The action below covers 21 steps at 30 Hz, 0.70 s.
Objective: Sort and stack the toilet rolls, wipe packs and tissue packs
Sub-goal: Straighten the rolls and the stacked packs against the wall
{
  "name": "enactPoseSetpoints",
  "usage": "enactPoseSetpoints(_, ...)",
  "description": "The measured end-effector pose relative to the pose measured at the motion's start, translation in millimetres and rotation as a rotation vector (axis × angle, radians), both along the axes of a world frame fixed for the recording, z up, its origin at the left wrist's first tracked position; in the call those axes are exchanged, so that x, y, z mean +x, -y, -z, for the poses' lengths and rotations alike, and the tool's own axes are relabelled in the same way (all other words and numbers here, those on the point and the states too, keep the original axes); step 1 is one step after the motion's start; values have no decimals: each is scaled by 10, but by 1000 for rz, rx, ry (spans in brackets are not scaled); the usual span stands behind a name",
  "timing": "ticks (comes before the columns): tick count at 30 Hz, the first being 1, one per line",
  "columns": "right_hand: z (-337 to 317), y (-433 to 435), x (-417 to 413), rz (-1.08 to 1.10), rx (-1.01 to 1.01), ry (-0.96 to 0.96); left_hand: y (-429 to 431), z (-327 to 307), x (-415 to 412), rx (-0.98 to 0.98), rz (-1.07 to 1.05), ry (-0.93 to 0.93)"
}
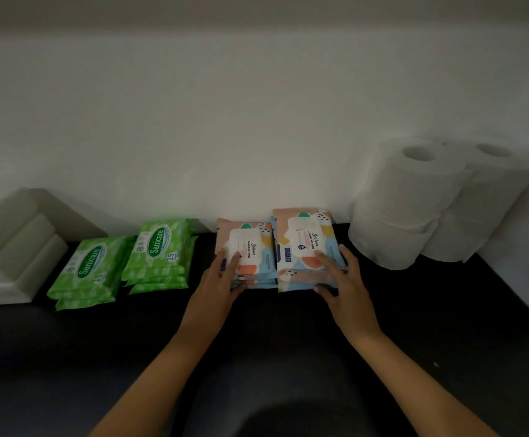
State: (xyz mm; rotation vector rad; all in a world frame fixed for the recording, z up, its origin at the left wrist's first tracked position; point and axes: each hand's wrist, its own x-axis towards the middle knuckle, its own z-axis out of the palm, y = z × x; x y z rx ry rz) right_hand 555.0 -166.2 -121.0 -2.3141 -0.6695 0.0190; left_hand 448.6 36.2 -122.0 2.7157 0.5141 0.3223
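A: Dark counter (414, 326) against a white wall (256, 105). No bins that I can see, just stacks in a row along the wall.

B: Order?

A: From my feed, left to right: tissue packs (10, 247), two green wipe stacks (89, 266) (159, 250), two patterned wipe stacks (247, 250) (304, 244), then toilet rolls (414, 200) stacked two high.

B: Hands?

A: Left hand (219, 279) lies flat on the left patterned stack, fingers spread. Right hand (342, 279) clasps the right patterned stack, fingers on top, thumb at its near edge. The two stacks touch.

B: Room?

A: Near counter is open. Rolls sit just beside the right stack; counter edge runs diagonally at far right.
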Motion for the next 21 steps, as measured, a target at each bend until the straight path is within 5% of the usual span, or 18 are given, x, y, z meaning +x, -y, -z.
enactPoseSetpoints(21,-379,63,-127,13,-69,19,181,-313,-264,80,-75,78)
